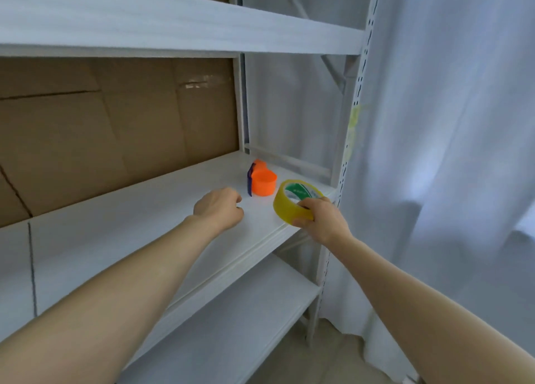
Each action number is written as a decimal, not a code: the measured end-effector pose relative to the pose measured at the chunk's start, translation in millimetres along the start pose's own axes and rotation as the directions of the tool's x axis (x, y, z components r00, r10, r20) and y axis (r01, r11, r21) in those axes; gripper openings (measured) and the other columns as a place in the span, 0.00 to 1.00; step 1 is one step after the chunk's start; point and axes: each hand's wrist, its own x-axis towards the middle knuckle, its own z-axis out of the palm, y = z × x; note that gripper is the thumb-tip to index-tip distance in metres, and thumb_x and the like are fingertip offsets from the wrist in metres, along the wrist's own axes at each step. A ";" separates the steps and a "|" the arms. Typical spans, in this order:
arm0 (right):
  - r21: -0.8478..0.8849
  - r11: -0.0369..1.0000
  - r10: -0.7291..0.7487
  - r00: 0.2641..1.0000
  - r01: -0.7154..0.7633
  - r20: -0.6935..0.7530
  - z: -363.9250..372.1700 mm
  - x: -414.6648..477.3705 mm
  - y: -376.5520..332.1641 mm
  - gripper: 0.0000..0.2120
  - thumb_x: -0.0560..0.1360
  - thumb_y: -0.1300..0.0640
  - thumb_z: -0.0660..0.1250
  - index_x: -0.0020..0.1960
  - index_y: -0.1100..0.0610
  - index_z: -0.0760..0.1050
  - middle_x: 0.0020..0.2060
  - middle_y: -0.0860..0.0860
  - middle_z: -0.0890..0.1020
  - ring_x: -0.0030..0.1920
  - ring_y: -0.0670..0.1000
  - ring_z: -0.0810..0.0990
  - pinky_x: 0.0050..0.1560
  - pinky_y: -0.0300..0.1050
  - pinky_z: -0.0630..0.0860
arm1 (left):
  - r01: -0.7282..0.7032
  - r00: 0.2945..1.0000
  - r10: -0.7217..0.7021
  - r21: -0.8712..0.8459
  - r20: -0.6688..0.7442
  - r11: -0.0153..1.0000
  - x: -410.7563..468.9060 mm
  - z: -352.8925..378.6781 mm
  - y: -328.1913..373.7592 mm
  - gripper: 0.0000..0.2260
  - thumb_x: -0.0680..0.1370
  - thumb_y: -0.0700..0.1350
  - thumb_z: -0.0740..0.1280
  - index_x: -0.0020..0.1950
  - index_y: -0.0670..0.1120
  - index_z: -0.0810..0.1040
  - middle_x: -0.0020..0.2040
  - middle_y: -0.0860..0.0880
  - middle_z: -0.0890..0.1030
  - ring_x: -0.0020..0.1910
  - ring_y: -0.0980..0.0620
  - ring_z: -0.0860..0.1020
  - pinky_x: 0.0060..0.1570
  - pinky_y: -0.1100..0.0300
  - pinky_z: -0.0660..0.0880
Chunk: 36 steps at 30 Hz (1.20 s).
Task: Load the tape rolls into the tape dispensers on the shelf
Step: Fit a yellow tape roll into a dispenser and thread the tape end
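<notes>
- The tape roll is a wide ring of glossy, translucent yellow tape around a core printed in green and white.
- The right hand grips the tape roll at its near edge, thumb on the outer band and fingers curled into the core.
- The roll is tilted, its open face turned up and toward the left; its axis runs steeply upward, leaning left.
- It sits at the front right corner of the shelf; whether its lower edge touches the board cannot be told.
- The tape dispenser is a smooth orange plastic piece with a round drum and a dark blue strip along its left side.
- It stands on the shelf just behind and left of the roll, apart from it, with its long axis running front to back.
- The left hand hovers over the shelf near the dispenser, fingers loosely curled and holding nothing.
- The shelf is a matte white board in a white metal rack with slotted uprights.
- Creased brown cardboard lines the back of the rack.
- A pale curtain hangs in soft folds to the right.
</notes>
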 end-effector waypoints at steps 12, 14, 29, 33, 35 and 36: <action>0.100 0.994 -0.048 0.998 0.043 0.043 -17.8 165.8 86.4 0.13 0.73 0.52 0.68 0.56 0.55 0.76 0.46 0.53 0.76 0.45 0.53 0.72 0.42 0.42 0.67 | -0.017 1.000 0.019 -0.051 0.023 0.999 162.5 43.0 75.2 0.16 0.74 0.47 0.64 0.62 0.50 0.76 0.59 0.40 0.76 0.57 0.38 0.76 0.48 0.55 0.72; 0.187 0.981 -0.068 0.997 0.058 0.048 -17.2 184.0 93.8 0.05 0.73 0.54 0.68 0.47 0.55 0.74 0.39 0.52 0.74 0.40 0.53 0.72 0.34 0.42 0.65 | -0.009 0.998 0.008 0.026 0.063 1.000 174.8 50.7 82.7 0.16 0.75 0.48 0.64 0.62 0.50 0.76 0.59 0.41 0.76 0.57 0.38 0.75 0.49 0.54 0.72; 0.784 0.530 -0.092 0.897 -0.324 0.433 6.7 313.1 117.6 0.05 0.74 0.59 0.67 0.50 0.56 0.77 0.44 0.55 0.79 0.44 0.56 0.76 0.53 0.53 0.76 | 0.481 0.749 -0.634 -0.500 -0.192 0.720 208.1 67.2 110.2 0.12 0.79 0.41 0.59 0.59 0.41 0.78 0.58 0.40 0.80 0.56 0.39 0.78 0.51 0.54 0.73; 0.784 0.554 -0.221 0.858 -0.280 0.464 9.6 315.0 106.9 0.06 0.75 0.60 0.64 0.40 0.53 0.76 0.37 0.52 0.78 0.40 0.53 0.75 0.42 0.48 0.72 | 0.390 0.485 -0.874 -0.896 0.003 0.213 195.2 66.1 108.1 0.11 0.78 0.37 0.62 0.56 0.34 0.78 0.51 0.40 0.78 0.51 0.43 0.76 0.50 0.52 0.73; 0.789 0.560 -0.273 0.842 -0.254 0.465 11.8 312.3 101.1 0.08 0.76 0.59 0.64 0.38 0.52 0.74 0.36 0.51 0.77 0.38 0.51 0.74 0.41 0.46 0.70 | 0.259 0.425 -0.883 -0.962 0.198 -0.091 184.3 68.5 106.2 0.05 0.78 0.36 0.61 0.45 0.38 0.76 0.45 0.42 0.76 0.43 0.46 0.75 0.38 0.55 0.75; 0.790 0.563 -0.293 0.835 -0.243 0.466 12.5 310.4 98.4 0.07 0.76 0.59 0.63 0.40 0.52 0.75 0.36 0.51 0.77 0.38 0.50 0.74 0.40 0.45 0.70 | 0.228 0.411 -0.874 -0.957 0.260 -0.177 178.6 70.0 105.7 0.08 0.79 0.36 0.61 0.41 0.42 0.73 0.41 0.43 0.75 0.38 0.48 0.75 0.29 0.58 0.75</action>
